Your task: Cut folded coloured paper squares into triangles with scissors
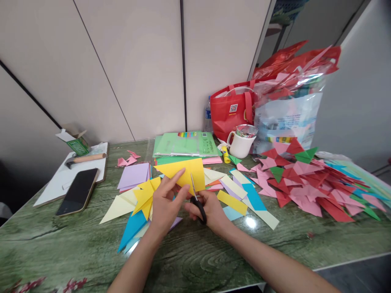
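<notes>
My left hand grips a folded sheet of yellow paper, which tapers to a point at its left end. Black-handled scissors are in my right hand, their blades pointing up across the right part of the yellow paper. Under and left of my left hand lie folded yellow, cream and blue paper pieces. Just right of my right hand are loose paper strips, among them a yellow strip and a blue strip. A stack of lilac paper squares sits behind my left hand.
Folded red, pink and green paper pieces are heaped on the right. Behind stand a white mug, a red bag, a glue stick and green paper packs. A phone and a hammer lie left.
</notes>
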`<action>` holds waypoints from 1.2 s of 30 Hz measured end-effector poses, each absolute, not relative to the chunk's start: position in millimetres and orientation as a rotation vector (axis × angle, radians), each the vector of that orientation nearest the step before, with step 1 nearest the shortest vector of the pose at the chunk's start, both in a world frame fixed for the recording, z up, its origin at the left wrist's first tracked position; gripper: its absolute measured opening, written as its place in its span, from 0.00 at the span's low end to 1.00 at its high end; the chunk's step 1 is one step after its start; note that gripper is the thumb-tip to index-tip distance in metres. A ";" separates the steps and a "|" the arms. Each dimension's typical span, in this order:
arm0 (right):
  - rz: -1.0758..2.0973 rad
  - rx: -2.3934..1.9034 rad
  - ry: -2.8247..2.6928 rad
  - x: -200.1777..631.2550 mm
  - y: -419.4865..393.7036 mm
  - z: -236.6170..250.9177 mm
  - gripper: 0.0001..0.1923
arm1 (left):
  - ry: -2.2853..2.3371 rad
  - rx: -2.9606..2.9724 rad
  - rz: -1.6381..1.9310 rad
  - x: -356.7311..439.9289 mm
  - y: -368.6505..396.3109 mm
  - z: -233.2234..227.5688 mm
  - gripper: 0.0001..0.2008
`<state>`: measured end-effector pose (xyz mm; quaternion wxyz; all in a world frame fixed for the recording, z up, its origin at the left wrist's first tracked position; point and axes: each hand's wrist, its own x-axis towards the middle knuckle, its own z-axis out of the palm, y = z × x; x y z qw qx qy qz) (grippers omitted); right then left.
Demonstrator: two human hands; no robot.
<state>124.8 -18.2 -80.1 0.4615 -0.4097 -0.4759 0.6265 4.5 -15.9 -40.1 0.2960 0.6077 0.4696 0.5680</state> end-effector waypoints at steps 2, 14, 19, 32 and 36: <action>1.545 -0.994 -1.192 125.0 -17.7 -82.1 0.17 | 1.267 1.637 1.564 2.1 -14.3 -38.3 0.16; 1.649 -0.854 -1.310 126.1 -18.8 -84.3 0.22 | 1.501 1.593 1.672 -12.2 -6.8 -41.5 0.18; 1.661 -0.783 -1.345 128.0 -19.3 -80.5 0.20 | 1.505 1.502 1.681 -15.3 -5.4 -35.3 0.19; 1.682 -0.615 -1.384 131.8 -15.1 -76.5 0.38 | 1.264 1.328 1.514 -16.2 -5.9 -39.3 0.25; 1.688 -0.623 -1.392 133.8 -15.3 -75.2 0.39 | 1.278 1.357 1.544 -13.4 -7.8 -41.1 0.25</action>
